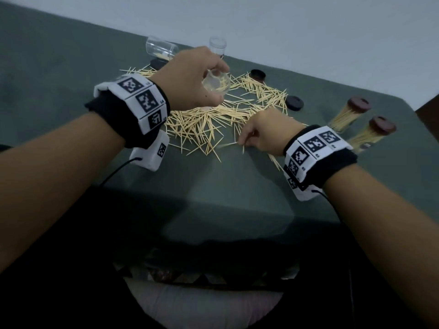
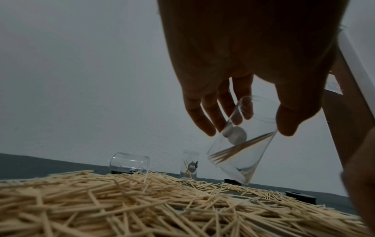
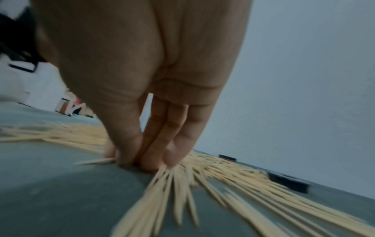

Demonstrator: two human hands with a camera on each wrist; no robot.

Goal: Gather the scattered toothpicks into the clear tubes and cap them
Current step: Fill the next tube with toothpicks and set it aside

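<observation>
Clear tube [image 1: 217, 83] gripped by left hand [image 1: 190, 77]; right hand [image 1: 266, 131] fingers [image 3: 154, 154] pinch toothpicks [image 1: 228, 144].

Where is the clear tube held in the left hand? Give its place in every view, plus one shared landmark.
Head: clear tube upper centre, gripped by the left hand above the toothpick pile.
Left wrist: right of centre, tilted, a few toothpicks inside.
Right wrist: not in it.
Shared landmark: the toothpick pile, in all three.
</observation>
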